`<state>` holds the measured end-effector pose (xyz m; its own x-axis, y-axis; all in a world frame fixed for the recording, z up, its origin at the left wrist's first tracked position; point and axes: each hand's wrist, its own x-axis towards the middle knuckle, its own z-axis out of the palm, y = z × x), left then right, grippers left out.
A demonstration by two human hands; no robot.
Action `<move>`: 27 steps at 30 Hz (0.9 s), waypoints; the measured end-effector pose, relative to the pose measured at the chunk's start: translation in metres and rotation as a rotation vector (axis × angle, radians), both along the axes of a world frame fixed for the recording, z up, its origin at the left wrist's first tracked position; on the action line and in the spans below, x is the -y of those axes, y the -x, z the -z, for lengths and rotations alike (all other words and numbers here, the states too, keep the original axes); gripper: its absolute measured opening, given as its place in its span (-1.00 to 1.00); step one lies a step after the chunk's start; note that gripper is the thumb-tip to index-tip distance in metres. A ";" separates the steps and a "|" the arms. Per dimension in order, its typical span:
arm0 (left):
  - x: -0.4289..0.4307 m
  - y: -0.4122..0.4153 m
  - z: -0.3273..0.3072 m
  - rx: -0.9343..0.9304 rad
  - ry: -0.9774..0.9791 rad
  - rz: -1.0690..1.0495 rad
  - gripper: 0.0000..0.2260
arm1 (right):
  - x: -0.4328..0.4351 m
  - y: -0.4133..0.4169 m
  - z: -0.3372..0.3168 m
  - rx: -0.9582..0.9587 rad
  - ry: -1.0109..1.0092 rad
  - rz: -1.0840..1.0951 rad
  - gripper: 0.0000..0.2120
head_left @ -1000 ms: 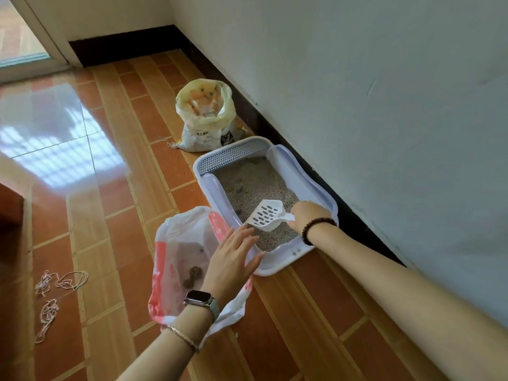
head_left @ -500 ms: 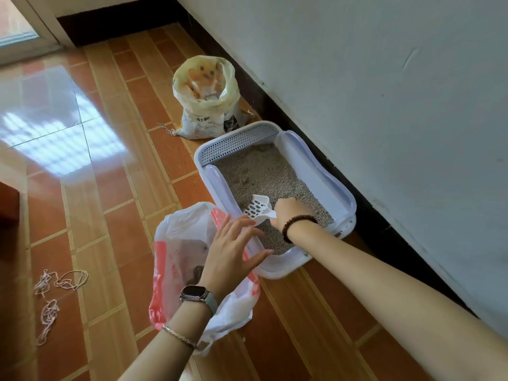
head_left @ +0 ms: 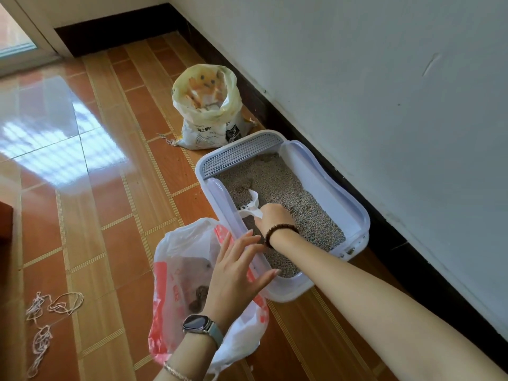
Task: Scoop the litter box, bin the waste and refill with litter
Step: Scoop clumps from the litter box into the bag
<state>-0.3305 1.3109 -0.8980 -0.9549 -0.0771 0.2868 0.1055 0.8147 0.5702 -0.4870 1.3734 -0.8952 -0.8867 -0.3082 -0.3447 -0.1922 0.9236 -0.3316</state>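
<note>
A white litter box (head_left: 354,213) full of grey litter lies on the floor beside the wall. My right hand (head_left: 272,217) grips the handle of a white slotted scoop (head_left: 252,206), whose blade digs into the litter near some brown clumps (head_left: 244,187) at the box's left side. My left hand (head_left: 236,270) hovers with fingers spread over the box's near left rim and the white-and-red plastic bag (head_left: 178,270). The bag lies open on the floor with dark waste (head_left: 199,295) inside.
An open yellow-topped litter sack (head_left: 206,116) stands just beyond the box by the dark skirting. Tangled string (head_left: 46,323) lies on the tiles at lower left. A glass door (head_left: 13,37) is at the far left corner.
The scoop has dropped from above the litter into it and moved toward the far left clumps. My left hand has stayed spread over the bag and rim. The view has shifted closer.
</note>
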 end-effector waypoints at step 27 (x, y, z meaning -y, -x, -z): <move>0.016 0.003 -0.005 0.042 -0.019 0.032 -0.62 | -0.026 0.024 0.000 -0.040 0.181 -0.116 -0.75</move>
<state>-0.3340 1.2950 -0.8933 -0.9682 -0.0518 0.2449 0.1065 0.8002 0.5902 -0.5110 1.3999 -0.8948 -0.8535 -0.4624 -0.2402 -0.3096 0.8208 -0.4800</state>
